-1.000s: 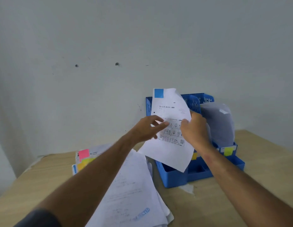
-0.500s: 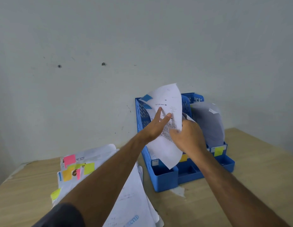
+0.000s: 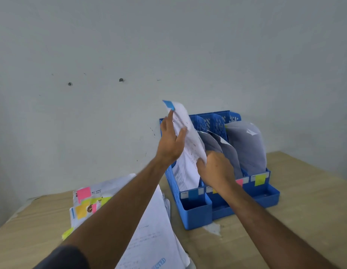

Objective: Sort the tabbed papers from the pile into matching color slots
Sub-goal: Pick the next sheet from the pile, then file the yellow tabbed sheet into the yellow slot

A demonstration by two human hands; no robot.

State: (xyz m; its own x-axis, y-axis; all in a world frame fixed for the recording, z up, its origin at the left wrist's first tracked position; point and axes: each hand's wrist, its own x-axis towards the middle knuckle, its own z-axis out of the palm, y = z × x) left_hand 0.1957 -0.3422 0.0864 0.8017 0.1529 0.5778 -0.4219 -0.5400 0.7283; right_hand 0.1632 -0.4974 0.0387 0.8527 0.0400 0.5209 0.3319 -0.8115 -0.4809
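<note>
Feeding the blue-tabbed sheet (image 3: pixel 185 144) down into the leftmost slot of the blue file rack (image 3: pixel 196 216), the one whose front label carries a blue square (image 3: pixel 193 193), so tab and label match. My left hand (image 3: pixel 171 144) lies flat against the sheet's outer face, fingers straight, index reaching up near the blue tab (image 3: pixel 168 104) and thumb hooked over the paper's edge; that keeps the floppy top from folding over while the bottom goes in. My right hand (image 3: pixel 215 169) is curled round the sheet's lower right edge, pinching it to steer the bottom past the divider. The lower part already sits inside the slot; the upper part leans out over the rack. Next door, the pink label (image 3: pixel 239 182) and yellow label (image 3: pixel 260 179) mark slots already holding curved papers, so I judge the risk is snagging those. Beside my left arm the pile (image 3: pixel 87 202) on the table (image 3: pixel 304 191) waits, pink, yellow and orange tabs showing.
</note>
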